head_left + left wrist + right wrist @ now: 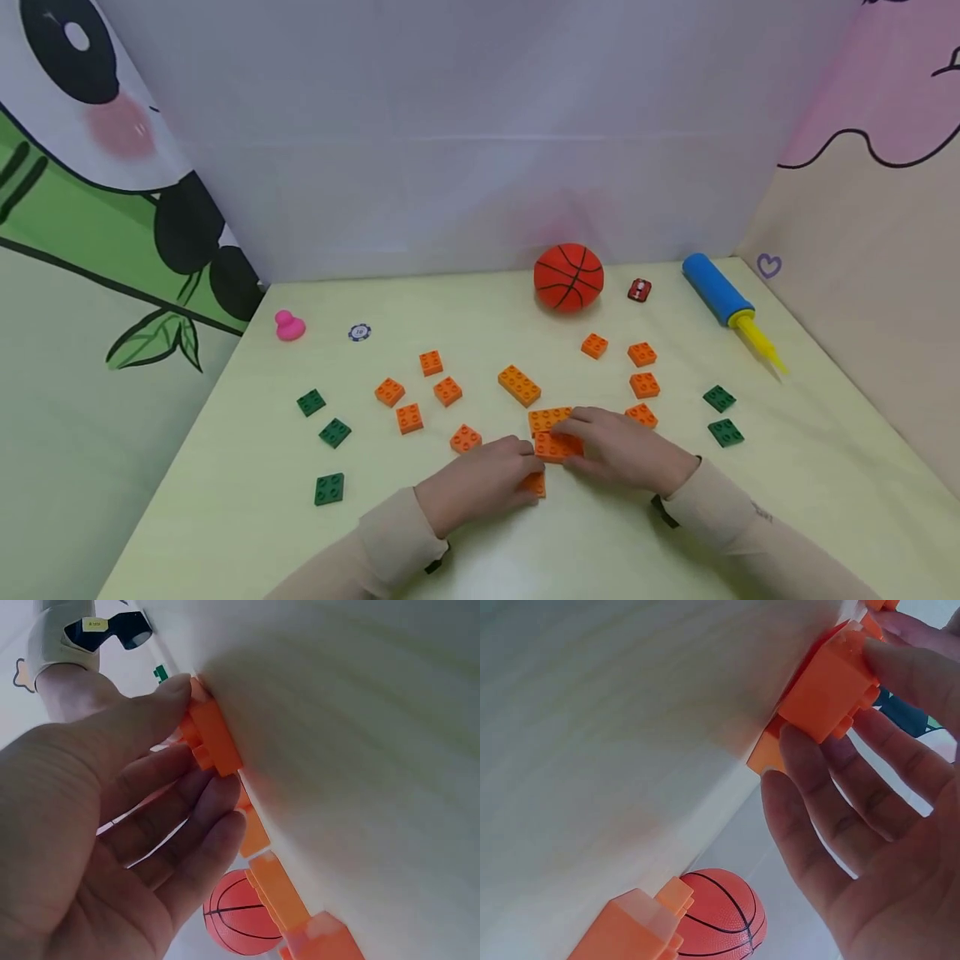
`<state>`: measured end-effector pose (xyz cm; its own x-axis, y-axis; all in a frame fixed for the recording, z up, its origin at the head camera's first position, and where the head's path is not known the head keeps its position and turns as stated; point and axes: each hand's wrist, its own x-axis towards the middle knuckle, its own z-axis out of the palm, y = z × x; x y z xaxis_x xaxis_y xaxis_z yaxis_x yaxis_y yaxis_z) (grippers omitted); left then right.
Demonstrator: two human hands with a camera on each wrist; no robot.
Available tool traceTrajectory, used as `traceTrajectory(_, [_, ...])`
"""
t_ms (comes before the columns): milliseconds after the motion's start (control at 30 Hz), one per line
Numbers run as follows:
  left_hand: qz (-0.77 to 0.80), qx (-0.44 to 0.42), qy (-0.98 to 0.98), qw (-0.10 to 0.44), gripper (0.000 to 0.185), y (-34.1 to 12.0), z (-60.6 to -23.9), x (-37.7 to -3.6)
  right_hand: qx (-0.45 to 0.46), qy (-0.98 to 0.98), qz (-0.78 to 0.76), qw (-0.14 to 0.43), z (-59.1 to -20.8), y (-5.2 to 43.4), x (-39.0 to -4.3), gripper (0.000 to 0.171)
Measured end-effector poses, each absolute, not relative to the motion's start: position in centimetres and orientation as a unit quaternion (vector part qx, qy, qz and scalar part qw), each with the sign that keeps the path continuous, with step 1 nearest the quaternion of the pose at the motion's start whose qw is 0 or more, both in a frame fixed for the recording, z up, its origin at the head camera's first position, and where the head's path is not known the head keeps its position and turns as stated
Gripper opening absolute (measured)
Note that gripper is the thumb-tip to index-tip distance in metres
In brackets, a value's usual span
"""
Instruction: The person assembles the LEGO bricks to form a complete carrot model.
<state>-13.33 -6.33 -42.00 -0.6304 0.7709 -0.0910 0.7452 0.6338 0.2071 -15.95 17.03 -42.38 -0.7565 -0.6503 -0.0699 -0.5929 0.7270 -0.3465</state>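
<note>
Both sleeves lead in: left hand (480, 479) and right hand (622, 450) pinch orange bricks (557, 447) between fingertips, steadying them flat against the table (225, 500).

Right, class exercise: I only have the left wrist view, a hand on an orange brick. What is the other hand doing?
Observer: The right hand grips a second orange brick, close beside the first orange brick that the left hand pinches.
Operator: I glimpse something green. How many green pieces are there?
Observer: Five green plates lie on the table: three on the person's left and two on their right.
Operator: Anything near the basketball?
Observer: A small red toy sits just right of the basketball, and a blue and yellow pump lies beyond that.
</note>
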Motion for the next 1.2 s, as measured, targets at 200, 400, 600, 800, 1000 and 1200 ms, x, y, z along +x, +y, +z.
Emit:
traceTrajectory(200, [0.082,0.389,0.913,0.088,0.025,-6.6,-41.3,-13.2,-0.34,0.923,-0.157,0.091,-42.4,17.0,-15.9,0.04])
traceTrajectory(400, [0.112,0.342,0.93,0.071,0.03,-8.4,-41.1,-13.1,-0.367,0.914,-0.163,0.062,-41.9,16.5,-15.4,0.04])
traceTrajectory(600, [0.154,0.323,0.931,0.069,0.04,-9.5,-41.3,-13.1,-0.394,0.897,-0.191,0.065,-41.5,15.8,-14.5,0.04])
traceTrajectory(800, [0.162,0.34,0.922,0.093,0.044,-9.5,-41.3,-13.0,-0.425,0.885,-0.184,0.053,-41.7,15.3,-13.7,0.039])
traceTrajectory(1000, [0.155,0.359,0.916,0.096,0.041,-9.3,-41.3,-13.0,-0.432,0.885,-0.169,0.045,-41.6,15.2,-13.4,0.037])
traceTrajectory(1200, [0.153,0.359,0.914,0.111,0.038,-9.3,-41.3,-13.0,-0.419,0.89,-0.17,0.066,-41.6,15.1,-13.3,0.037])
